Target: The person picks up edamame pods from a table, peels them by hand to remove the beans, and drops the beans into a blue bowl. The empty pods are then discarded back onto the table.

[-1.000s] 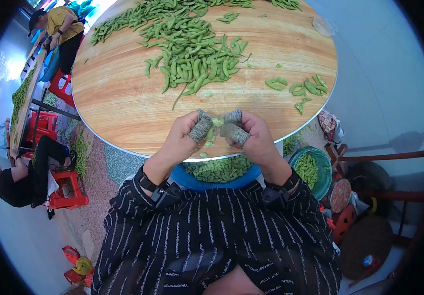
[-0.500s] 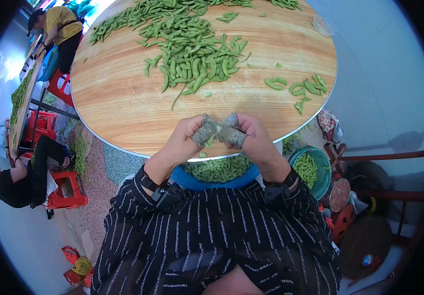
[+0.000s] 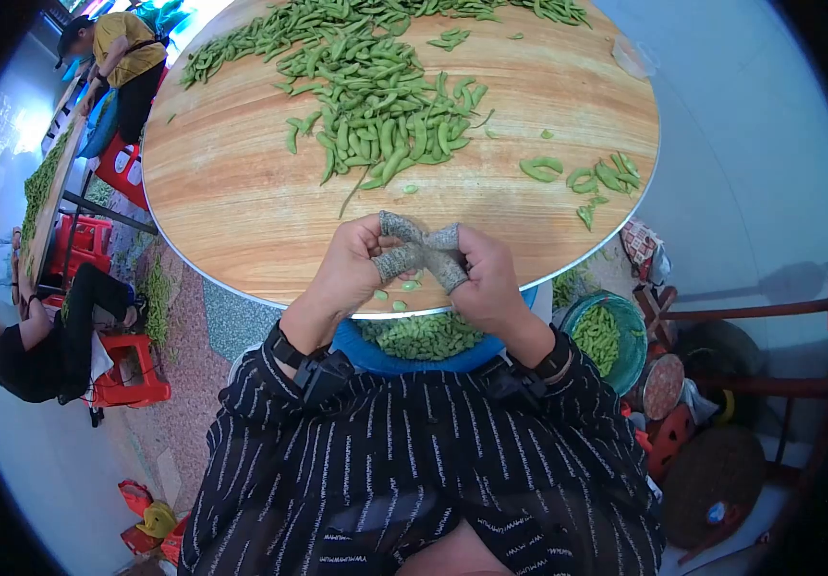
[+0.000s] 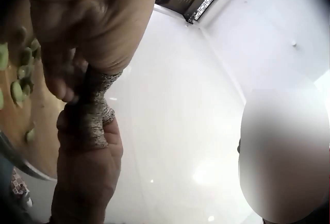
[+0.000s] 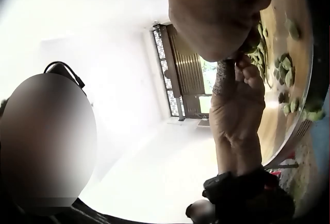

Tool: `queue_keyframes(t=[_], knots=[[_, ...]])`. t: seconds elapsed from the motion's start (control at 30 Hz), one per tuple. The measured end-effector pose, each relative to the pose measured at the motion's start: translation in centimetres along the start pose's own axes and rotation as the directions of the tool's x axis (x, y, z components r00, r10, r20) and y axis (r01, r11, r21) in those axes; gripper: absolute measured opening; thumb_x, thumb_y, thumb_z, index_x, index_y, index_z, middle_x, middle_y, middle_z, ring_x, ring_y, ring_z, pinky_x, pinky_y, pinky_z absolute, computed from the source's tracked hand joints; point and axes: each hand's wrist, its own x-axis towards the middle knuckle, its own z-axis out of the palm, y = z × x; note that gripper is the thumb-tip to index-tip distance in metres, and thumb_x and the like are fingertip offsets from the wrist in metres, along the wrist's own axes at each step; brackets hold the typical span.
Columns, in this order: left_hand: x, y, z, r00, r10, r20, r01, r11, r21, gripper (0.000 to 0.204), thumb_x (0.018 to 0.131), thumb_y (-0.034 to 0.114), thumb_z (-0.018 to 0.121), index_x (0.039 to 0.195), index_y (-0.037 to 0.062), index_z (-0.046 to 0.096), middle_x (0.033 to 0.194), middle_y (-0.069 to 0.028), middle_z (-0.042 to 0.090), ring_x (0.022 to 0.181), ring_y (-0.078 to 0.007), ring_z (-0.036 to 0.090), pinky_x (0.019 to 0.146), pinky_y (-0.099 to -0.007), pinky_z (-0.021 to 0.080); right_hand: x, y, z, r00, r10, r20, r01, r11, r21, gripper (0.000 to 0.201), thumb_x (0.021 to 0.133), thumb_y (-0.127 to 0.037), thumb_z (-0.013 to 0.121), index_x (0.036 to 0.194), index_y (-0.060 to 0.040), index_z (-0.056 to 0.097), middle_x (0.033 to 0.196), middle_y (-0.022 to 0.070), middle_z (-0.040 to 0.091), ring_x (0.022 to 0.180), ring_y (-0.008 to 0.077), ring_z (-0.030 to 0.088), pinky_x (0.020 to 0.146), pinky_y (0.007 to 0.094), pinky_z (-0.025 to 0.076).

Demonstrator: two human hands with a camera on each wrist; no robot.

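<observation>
Both hands meet over the near edge of the round wooden table (image 3: 241,192), grey knit sleeves on thumbs and forefingers. The left hand (image 3: 347,264) and right hand (image 3: 486,274) have curled fingers, their sleeved tips pressed together. A bit of green bean pod (image 5: 251,41) shows at the right hand's fingers in the right wrist view; the sleeves cover most of it. Below the hands, loose shelled beans (image 3: 409,285) lie near the rim. Under the edge stands a blue basin (image 3: 356,355) holding many green beans. A pile of green pods (image 3: 385,115) spreads beyond the hands.
More pods (image 3: 616,173) lie at the table's right side, and a clear plastic cup (image 3: 633,58) sits at the far right rim. A green basket (image 3: 635,322) of pods stands right of the person. At left are red stools (image 3: 131,374) and other people at another table.
The hands first came together, then the right hand turned and shifted left. Pale green between the fingers is now covered. Another loose bean shows near the rim.
</observation>
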Motion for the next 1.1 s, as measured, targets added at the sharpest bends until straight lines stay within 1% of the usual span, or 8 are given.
queue_keyframes(t=[0.17,0.23,0.37,0.43,0.77,0.93,1.07,1.1], knots=[[0.2,-0.9,0.0,0.996,0.093,0.014,-0.093,0.994,0.055,0.021,0.074,0.0,0.06,0.093,0.0001,0.052,0.078,-0.0071,0.059,0.067,-0.0105,0.059,0.053,-0.0174,0.047,0.4,0.5,-0.5,0.959,0.266,0.092,-0.279,0.848,0.451,0.009,0.077,0.003,0.051,0.085,-0.0007,0.054,0.072,0.0014,0.056,0.061,0.0071,0.049,0.053,0.0206,0.039],[0.3,-1.1,0.4,0.994,0.106,-0.038,-0.11,0.985,-0.137,0.021,0.074,0.0,0.06,0.093,0.001,0.052,0.077,-0.0066,0.059,0.065,-0.0095,0.057,0.052,-0.0174,0.044,0.3,0.9,-0.8,0.928,0.316,0.2,-0.364,0.645,0.672,0.011,0.077,0.004,0.051,0.086,-0.0016,0.055,0.074,0.0009,0.057,0.062,0.0035,0.048,0.054,0.0176,0.038],[0.4,-0.8,0.1,1.0,0.017,0.009,-0.015,0.982,-0.186,0.02,0.074,0.001,0.061,0.092,0.0024,0.052,0.077,-0.0048,0.058,0.064,-0.0093,0.055,0.051,-0.0184,0.042,0.2,0.4,-0.2,0.929,0.343,0.138,-0.361,0.76,0.54,0.009,0.077,0.002,0.052,0.086,-0.0007,0.055,0.074,0.0016,0.057,0.063,0.0049,0.048,0.055,0.0187,0.039],[0.4,-1.0,0.0,1.0,0.017,-0.012,-0.019,0.969,-0.245,0.019,0.074,0.001,0.061,0.09,0.003,0.051,0.078,-0.0037,0.058,0.063,-0.0092,0.054,0.053,-0.0191,0.042,-0.1,1.1,0.5,0.998,0.045,0.034,-0.051,0.975,0.217,0.008,0.077,0.001,0.053,0.085,0.0,0.056,0.074,0.0016,0.057,0.063,0.0067,0.048,0.056,0.02,0.039],[0.4,-1.1,-0.3,0.999,0.041,-0.006,-0.042,0.994,-0.1,0.023,0.073,-0.002,0.061,0.094,0.0035,0.053,0.083,-0.0004,0.057,0.071,-0.0046,0.052,0.06,-0.0169,0.042,0.4,1.1,-0.8,0.942,0.316,0.109,-0.329,0.816,0.474,0.01,0.078,0.0,0.053,0.087,0.0005,0.056,0.075,0.0007,0.057,0.069,0.0069,0.05,0.061,0.021,0.041],[-0.1,-0.1,-2.3,0.977,0.171,0.129,-0.209,0.895,0.395,0.026,0.074,-0.002,0.059,0.099,0.0031,0.054,0.087,0.0004,0.056,0.077,-0.0048,0.051,0.064,-0.0181,0.041,0.5,3.0,-6.5,0.962,0.138,-0.237,-0.17,0.979,-0.117,0.02,0.075,0.001,0.051,0.095,-0.0008,0.054,0.081,0.0084,0.059,0.072,0.0152,0.055,0.064,0.026,0.043],[0.7,0.8,-3.4,0.956,0.258,0.141,-0.294,0.841,0.453,0.027,0.074,0.002,0.059,0.1,0.0034,0.054,0.092,-0.0051,0.057,0.082,-0.0134,0.053,0.07,-0.0247,0.042,0.6,3.1,-11.0,0.934,-0.145,-0.326,-0.117,0.739,-0.663,0.026,0.069,0.004,0.048,0.094,-0.0021,0.052,0.08,0.0176,0.054,0.075,0.0311,0.055,0.065,0.0338,0.043],[1.5,0.9,-3.4,0.914,0.36,0.187,-0.396,0.693,0.602,0.028,0.074,0.006,0.06,0.101,0.0031,0.053,0.096,-0.0097,0.055,0.086,-0.0202,0.052,0.075,-0.0284,0.042,0.9,3.1,-11.0,0.937,-0.204,-0.283,-0.053,0.72,-0.692,0.026,0.067,0.002,0.049,0.093,-0.0025,0.051,0.081,0.0177,0.05,0.077,0.0373,0.05,0.065,0.0398,0.042]])
